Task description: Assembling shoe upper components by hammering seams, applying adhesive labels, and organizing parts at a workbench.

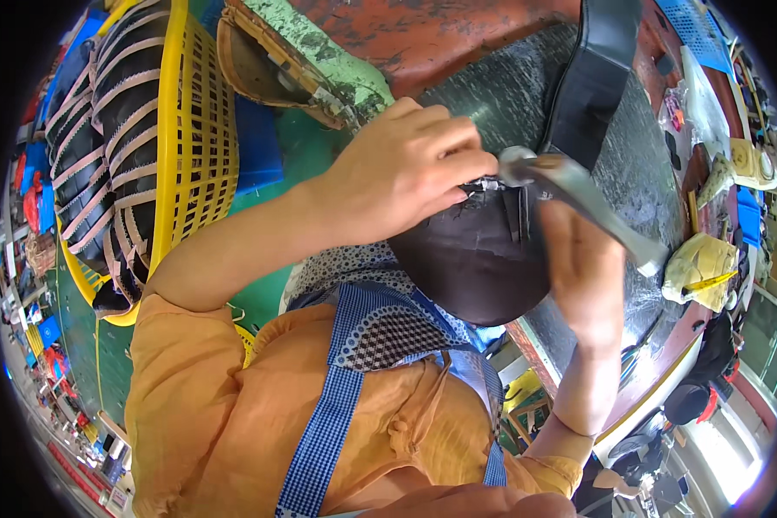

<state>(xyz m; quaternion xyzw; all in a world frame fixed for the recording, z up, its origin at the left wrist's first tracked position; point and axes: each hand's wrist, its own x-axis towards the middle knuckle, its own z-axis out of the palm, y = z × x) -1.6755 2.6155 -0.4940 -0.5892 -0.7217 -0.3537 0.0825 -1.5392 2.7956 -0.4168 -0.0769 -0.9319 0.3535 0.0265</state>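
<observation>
In the middle of the view, my left hand point(419, 168) pinches the upper edge of a dark brown leather piece point(475, 268). A small shiny metal part shows by its fingertips; its kind is unclear. My right hand point(583, 263), smeared by motion, is wrapped round a hammer. The metal hammer head point(578, 190) has its round face right beside my left fingertips, over the leather's edge. From this view I cannot tell whether it touches. The leather's rounded lower part reaches past the near edge of the dark, scuffed work slab point(509, 73).
A long black leather strap point(589, 95) lies across the slab's far side. At left, a yellow basket point(200, 129) holds several black pieces with pale strips. A worn, green-painted part point(319, 52) stands behind my left hand. A yellowish block point(704, 272) sits at right.
</observation>
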